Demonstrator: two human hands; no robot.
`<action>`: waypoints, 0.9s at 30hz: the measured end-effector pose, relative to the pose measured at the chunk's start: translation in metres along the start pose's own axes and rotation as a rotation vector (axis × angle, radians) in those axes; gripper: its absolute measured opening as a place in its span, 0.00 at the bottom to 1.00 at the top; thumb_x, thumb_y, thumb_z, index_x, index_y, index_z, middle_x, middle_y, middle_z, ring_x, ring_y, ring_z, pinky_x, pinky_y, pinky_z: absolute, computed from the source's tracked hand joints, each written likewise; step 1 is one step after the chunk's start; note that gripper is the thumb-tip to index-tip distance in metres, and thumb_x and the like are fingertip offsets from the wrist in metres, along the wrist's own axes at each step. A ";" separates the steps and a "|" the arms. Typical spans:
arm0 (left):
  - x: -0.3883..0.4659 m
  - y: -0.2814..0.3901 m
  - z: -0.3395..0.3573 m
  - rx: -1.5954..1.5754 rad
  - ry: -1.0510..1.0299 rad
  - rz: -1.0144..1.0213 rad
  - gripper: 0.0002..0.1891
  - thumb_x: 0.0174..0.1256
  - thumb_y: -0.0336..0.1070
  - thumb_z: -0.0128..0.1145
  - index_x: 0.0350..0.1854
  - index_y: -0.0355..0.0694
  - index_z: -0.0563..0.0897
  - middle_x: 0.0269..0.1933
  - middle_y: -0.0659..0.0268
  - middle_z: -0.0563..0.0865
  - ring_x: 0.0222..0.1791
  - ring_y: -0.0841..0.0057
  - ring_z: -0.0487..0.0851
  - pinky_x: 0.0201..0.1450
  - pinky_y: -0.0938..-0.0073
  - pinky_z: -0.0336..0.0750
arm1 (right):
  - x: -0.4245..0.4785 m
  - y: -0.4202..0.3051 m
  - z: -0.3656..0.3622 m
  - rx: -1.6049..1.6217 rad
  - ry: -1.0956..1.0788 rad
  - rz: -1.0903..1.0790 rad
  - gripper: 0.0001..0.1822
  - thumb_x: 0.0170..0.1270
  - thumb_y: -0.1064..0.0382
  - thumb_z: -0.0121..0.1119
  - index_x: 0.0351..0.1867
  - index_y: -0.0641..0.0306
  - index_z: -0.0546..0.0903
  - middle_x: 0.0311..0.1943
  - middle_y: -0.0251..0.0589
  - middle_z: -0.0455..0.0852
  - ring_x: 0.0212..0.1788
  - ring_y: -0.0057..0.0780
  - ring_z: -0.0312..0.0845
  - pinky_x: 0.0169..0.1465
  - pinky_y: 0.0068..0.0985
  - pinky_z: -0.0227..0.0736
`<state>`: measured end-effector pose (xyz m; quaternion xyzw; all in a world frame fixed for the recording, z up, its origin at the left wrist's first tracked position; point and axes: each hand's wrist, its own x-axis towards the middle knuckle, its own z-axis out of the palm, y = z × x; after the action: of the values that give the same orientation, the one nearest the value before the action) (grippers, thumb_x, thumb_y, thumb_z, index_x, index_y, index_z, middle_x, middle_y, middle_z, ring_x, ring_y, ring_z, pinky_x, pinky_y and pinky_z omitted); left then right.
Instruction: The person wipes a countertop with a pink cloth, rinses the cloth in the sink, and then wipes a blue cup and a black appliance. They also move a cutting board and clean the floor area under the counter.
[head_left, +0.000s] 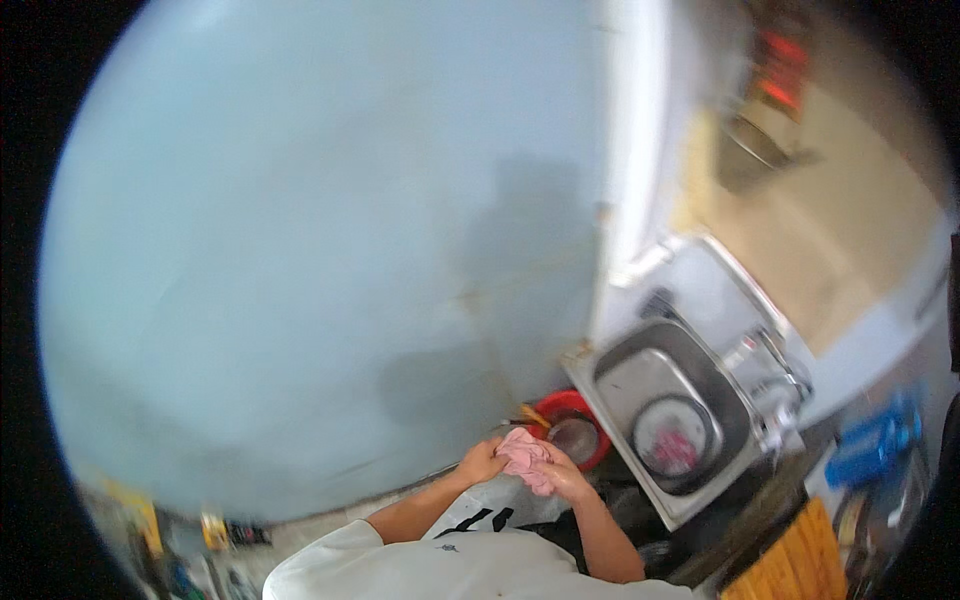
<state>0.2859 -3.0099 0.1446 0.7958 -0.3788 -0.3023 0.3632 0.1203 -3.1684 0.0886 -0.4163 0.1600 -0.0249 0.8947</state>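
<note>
A bunched pink cloth (525, 459) is held between both hands in front of the white shirt. My left hand (482, 460) grips its left side, and my right hand (566, 477) has hold of its lower right part. Just beyond the cloth stands a red plastic basin (598, 454) on a lower level, partly hidden by the hands. To the right is a stainless steel sink (622, 375). Inside it sits a round pan or basin (651, 421) with a blurred pink thing (675, 448) in it.
A faucet (772, 435) is at the sink's right side. A pale blue wall (300, 262) rises ahead and to the left. Blue plastic containers (874, 446) and a wooden board (795, 559) lie at the right. Several small items are on the floor, lower left.
</note>
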 end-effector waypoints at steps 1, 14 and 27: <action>-0.039 -0.017 -0.032 -0.081 0.004 -0.161 0.16 0.67 0.34 0.55 0.54 0.34 0.84 0.46 0.50 0.90 0.46 0.55 0.89 0.50 0.58 0.81 | 0.017 0.016 0.040 0.001 -0.022 -0.047 0.35 0.71 0.66 0.64 0.78 0.60 0.63 0.60 0.42 0.83 0.57 0.34 0.84 0.56 0.35 0.84; -0.474 -0.218 -0.278 -1.666 1.308 0.382 0.29 0.81 0.55 0.51 0.75 0.45 0.71 0.69 0.61 0.82 0.68 0.68 0.80 0.71 0.58 0.75 | 0.143 0.240 0.519 -0.867 -0.833 0.524 0.08 0.73 0.62 0.64 0.47 0.62 0.86 0.36 0.32 0.88 0.32 0.18 0.79 0.35 0.23 0.74; -0.812 -0.434 -0.385 -1.391 1.875 -0.653 0.19 0.75 0.30 0.57 0.66 0.36 0.74 0.51 0.58 0.88 0.41 0.70 0.88 0.41 0.67 0.85 | 0.189 0.552 0.979 -0.293 -1.205 0.844 0.07 0.77 0.66 0.55 0.49 0.64 0.82 0.36 0.33 0.85 0.32 0.18 0.78 0.33 0.21 0.75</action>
<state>0.3127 -2.0126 0.1753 0.3989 0.4932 0.1749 0.7530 0.5515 -2.1207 0.2126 -0.3761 -0.2101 0.5742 0.6962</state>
